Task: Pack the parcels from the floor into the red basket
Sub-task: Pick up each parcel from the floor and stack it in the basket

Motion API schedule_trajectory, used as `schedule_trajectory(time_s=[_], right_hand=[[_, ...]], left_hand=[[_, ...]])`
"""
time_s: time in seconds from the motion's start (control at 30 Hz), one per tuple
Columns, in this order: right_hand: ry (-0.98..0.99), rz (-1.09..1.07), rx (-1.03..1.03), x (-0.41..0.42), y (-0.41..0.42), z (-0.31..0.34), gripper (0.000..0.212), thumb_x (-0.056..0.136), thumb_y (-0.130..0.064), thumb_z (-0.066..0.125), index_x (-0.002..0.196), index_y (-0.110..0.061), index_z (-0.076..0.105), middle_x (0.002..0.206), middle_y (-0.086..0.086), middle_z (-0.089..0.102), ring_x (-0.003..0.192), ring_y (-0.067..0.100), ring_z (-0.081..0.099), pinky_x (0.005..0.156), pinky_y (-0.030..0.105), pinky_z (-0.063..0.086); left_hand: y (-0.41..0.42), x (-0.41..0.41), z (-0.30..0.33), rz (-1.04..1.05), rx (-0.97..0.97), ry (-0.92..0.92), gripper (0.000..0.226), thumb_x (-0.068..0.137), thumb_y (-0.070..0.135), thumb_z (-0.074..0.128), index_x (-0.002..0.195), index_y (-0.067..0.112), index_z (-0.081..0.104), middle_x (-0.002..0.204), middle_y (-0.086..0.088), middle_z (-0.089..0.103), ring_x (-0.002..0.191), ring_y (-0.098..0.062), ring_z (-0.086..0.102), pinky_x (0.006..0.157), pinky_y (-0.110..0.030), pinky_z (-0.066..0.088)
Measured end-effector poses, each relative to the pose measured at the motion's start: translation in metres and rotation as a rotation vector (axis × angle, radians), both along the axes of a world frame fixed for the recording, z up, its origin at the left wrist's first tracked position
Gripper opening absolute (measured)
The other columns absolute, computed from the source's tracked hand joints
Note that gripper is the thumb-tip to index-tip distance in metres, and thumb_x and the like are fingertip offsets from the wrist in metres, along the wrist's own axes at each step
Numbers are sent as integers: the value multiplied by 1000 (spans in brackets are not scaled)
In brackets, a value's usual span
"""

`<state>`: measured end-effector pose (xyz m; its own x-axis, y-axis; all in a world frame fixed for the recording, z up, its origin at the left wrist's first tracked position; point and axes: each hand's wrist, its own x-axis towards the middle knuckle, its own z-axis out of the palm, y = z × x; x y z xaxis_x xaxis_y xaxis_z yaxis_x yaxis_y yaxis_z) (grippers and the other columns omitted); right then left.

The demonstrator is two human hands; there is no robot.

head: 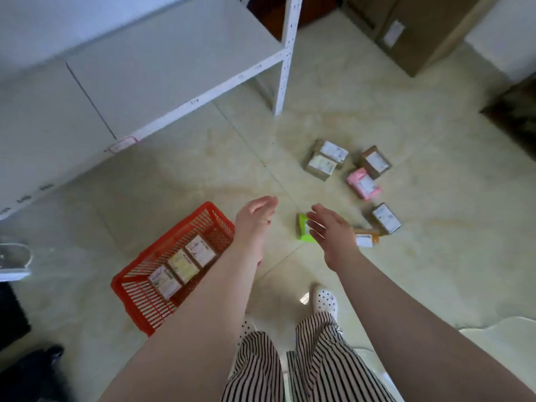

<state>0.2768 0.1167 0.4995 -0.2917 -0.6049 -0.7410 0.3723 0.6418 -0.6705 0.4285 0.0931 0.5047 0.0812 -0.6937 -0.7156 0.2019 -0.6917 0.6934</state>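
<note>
The red basket (136,297) stands on the floor at lower left and holds three labelled parcels (182,266) in a row. Several more parcels lie on the tiles to the right: a green one (301,224), an orange one (367,237), a pink one (364,183) and brown boxes (324,159). My left hand (255,216) hovers open above the basket's far corner, holding nothing. My right hand (330,230) is open with spread fingers, above the green parcel and partly hiding it.
A white metal shelf rack (162,68) fills the upper left; its leg (282,82) stands near the parcels. Large cardboard boxes (414,33) sit at the top right. My feet in dotted shoes (324,300) are below the hands.
</note>
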Motion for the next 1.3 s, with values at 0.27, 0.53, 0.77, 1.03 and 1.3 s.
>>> schedule_trajectory(time_s=[0.27,0.53,0.77,1.03,1.3], right_hand=[[-28,-197,6,-138,14,36,8,87,-25,69,90,-18,67,98,7,71,85,18,64,78,28,50],[-21,-132,25,-266,-3,57,11,87,-27,69,87,-16,66,91,4,68,81,16,63,67,23,47],[-62,-93,62,-285,-50,51,11,85,-26,72,84,-18,64,91,5,68,79,15,62,83,31,49],[-64,-34,118,-262,-114,22,14,83,-30,74,88,-20,66,96,4,68,86,17,62,80,28,49],[-4,-71,155,-247,-212,-24,41,80,-36,74,114,-15,65,102,3,67,90,15,60,82,30,49]], left_hand=[[-13,-145,44,-98,91,58,7,94,20,56,94,16,61,87,1,64,76,-9,58,71,-20,43],[-22,-270,57,-61,106,47,19,90,26,64,104,13,62,100,-3,65,96,-18,60,92,-31,48],[-51,-274,56,11,118,-30,6,89,23,65,86,19,62,87,1,63,86,-14,59,103,-38,44],[-111,-246,36,-5,157,-92,18,87,29,67,97,15,63,95,-1,64,92,-18,59,100,-37,46],[-218,-227,-4,-57,112,-131,25,87,30,67,106,13,63,102,-6,63,95,-17,57,92,-33,47]])
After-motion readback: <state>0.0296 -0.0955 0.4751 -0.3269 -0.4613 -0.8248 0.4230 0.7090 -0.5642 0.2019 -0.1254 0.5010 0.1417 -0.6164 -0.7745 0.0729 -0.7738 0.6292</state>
